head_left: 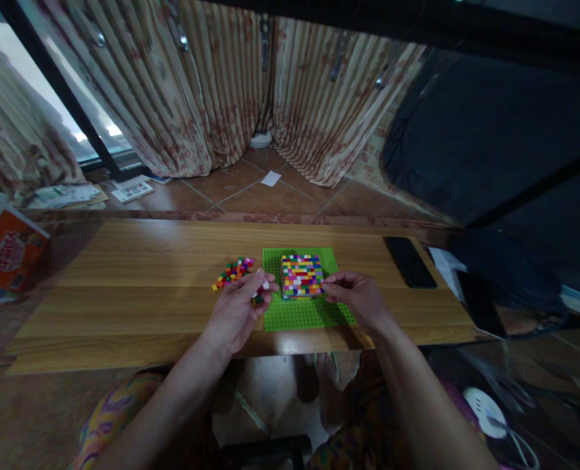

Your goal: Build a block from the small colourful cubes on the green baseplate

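A green studded baseplate (300,316) lies on the wooden bench, bearing a square block built of many-coloured toy bricks (302,275). My left hand (243,300) is curled around several small loose bricks (257,299), a white one between thumb and fingers. It hovers by the plate's left edge. My right hand (356,294) is closed in a pinch at the right side of the brick block; whether a brick sits between its fingertips is too small to tell. A heap of loose coloured bricks (234,269) lies on the bench just behind my left hand.
A black phone (410,262) lies at the right end of the wooden bench (138,281). An orange and white box (8,251) stands beyond the left end. Another person's hand (515,322) and a dark phone (480,303) are at the right. A white power strip (486,411) is at lower right.
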`<state>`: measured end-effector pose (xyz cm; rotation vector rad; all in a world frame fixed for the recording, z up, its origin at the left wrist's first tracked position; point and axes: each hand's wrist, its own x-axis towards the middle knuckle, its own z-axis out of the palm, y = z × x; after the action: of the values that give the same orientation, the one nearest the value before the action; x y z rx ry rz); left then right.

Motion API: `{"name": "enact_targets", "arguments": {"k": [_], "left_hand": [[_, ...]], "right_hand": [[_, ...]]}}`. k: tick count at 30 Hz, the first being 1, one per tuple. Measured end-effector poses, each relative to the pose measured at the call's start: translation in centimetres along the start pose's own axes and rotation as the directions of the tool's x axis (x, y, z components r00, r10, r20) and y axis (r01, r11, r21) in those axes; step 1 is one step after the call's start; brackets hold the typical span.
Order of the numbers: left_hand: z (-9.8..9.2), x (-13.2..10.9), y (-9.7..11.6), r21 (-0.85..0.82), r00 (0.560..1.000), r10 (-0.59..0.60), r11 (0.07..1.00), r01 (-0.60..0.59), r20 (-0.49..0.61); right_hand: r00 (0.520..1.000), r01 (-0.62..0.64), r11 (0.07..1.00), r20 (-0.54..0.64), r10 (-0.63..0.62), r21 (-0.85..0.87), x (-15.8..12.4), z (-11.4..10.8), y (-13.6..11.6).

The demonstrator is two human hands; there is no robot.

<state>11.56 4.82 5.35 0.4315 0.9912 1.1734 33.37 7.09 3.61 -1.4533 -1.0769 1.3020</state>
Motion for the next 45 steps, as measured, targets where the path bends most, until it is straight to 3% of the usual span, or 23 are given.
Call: {"name": "enact_targets", "arguments": {"k": [11, 15, 20, 22, 25, 28, 31, 35, 45], "left_hand": [[0.0, 0.3, -1.1, 0.111, 0.996, -0.05, 0.993, 0.042, 0.072], [0.1, 0.1, -1.2, 0.088, 0.993, -0.062, 0.995, 0.054, 0.098], [0.3, -0.2, -0.9, 0.101, 0.985, -0.089, 0.992, 0.075, 0.145], [0.3, -0.2, -0.9, 0.131, 0.982, -0.102, 0.988, 0.081, 0.161], [0.4, -0.2, -0.9, 0.164, 0.979, -0.101, 0.984, 0.072, 0.177], [0.4, -0.2, -1.0, 0.166, 0.975, -0.093, 0.984, 0.06, 0.2], [0.3, -0.2, -1.1, 0.165, 0.966, -0.08, 0.986, 0.04, 0.244], [0.3, -0.2, -1.2, 0.182, 0.956, -0.094, 0.982, 0.044, 0.278], [0.4, -0.4, -1.5, 0.168, 0.97, -0.051, 0.986, 0.01, 0.238]], "right_hand": [[0.999, -0.016, 1.0, -0.03, 0.017, 0.017, -0.1, 0.4, 0.4], [0.991, 0.12, 0.989, -0.053, -0.125, -0.087, -0.2, 0.3, 0.8], [0.932, 0.322, 0.912, -0.085, -0.352, -0.254, -0.9, 0.7, 0.4], [0.898, 0.406, 0.863, -0.043, -0.438, -0.301, -1.4, 1.3, 0.1], [0.831, 0.549, 0.765, 0.117, -0.544, -0.338, -2.2, 2.3, -0.3], [0.761, 0.649, 0.691, 0.292, -0.579, -0.32, -2.9, 3.1, -0.3], [0.719, 0.689, 0.662, 0.387, -0.577, -0.294, -3.3, 3.5, 0.1], [0.711, 0.695, 0.663, 0.402, -0.577, -0.28, -3.4, 3.8, 0.3], [0.721, 0.688, 0.671, 0.365, -0.589, -0.275, -3.6, 4.5, -0.1]]}}
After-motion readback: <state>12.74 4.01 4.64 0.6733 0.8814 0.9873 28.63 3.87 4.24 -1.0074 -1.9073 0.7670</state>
